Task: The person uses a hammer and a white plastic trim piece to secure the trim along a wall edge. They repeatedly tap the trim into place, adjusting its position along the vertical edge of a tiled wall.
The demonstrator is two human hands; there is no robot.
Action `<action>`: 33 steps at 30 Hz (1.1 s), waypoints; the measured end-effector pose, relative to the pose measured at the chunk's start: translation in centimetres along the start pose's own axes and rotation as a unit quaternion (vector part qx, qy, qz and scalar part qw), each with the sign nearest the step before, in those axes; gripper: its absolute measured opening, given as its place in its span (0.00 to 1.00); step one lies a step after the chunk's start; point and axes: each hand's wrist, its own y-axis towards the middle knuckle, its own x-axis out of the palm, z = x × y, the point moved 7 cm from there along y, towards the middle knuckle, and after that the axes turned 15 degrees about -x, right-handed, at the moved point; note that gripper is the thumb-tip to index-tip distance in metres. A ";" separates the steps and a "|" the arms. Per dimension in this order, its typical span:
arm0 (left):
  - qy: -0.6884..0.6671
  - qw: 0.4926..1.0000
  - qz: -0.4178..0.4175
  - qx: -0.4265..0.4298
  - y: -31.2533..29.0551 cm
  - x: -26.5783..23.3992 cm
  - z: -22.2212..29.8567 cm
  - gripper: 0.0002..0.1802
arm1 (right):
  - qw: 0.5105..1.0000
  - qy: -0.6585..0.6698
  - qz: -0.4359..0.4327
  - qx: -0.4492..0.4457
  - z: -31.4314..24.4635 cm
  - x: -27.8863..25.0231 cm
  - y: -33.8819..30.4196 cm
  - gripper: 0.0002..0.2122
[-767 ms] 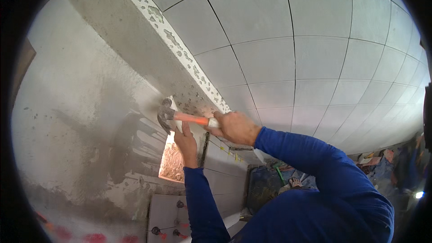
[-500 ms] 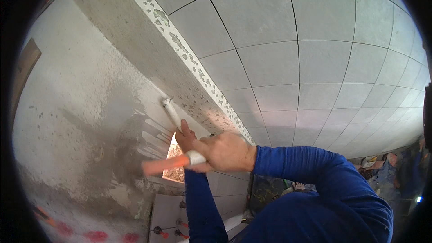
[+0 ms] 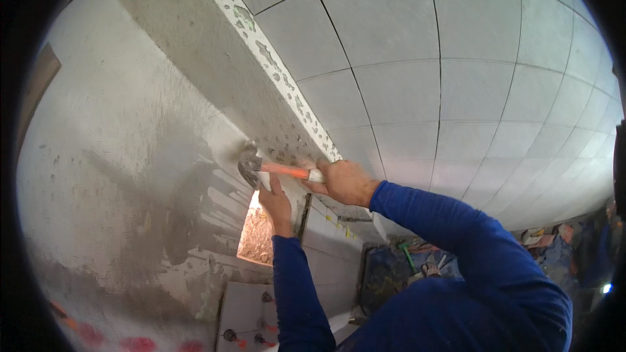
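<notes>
My right hand [image 3: 347, 182] is closed round the pale wrapped grip of a hammer [image 3: 285, 169] with an orange shaft. Its dark head is up against the end of a white tube [image 3: 264, 178], at the corner where rough plaster meets a concrete ledge. My left hand [image 3: 276, 202] holds the lower part of this tube, fingers pointing up along it. The hammer head covers the tube's upper end. Just below my left hand, a lit rectangular opening [image 3: 255, 234] in the wall shows rough brown material.
Large grey tiles [image 3: 394, 94] cover the wall on the right, bordered by a white chipped strip [image 3: 267, 58]. Several dark tile levelling clips with red parts stand on a tile [image 3: 241, 306] at the bottom. Rubble and a green-handled tool [image 3: 408, 257] lie on the floor below.
The hammer has swung up from below my left hand to the top of the white tube. My right hand has moved up and right, uncovering my left hand.
</notes>
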 end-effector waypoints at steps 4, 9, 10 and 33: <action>-0.019 0.996 -0.017 0.081 -0.8 -2.6 3.4 0.30 | 1.000 0.004 0.008 -0.018 -2.5 -0.3 0.0 0.28; -0.233 0.962 -0.087 -0.116 1.3 -1.1 0.1 0.27 | 0.967 0.034 0.117 -0.224 -8.4 -3.1 0.1 0.25; -0.256 0.959 -0.088 -0.086 2.0 -0.8 0.1 0.26 | 0.954 0.042 0.146 -0.259 -8.4 -4.2 0.3 0.25; -0.028 0.999 0.024 0.018 2.8 -1.6 5.4 0.25 | 0.924 -0.001 0.207 -0.321 -10.1 -6.6 0.5 0.25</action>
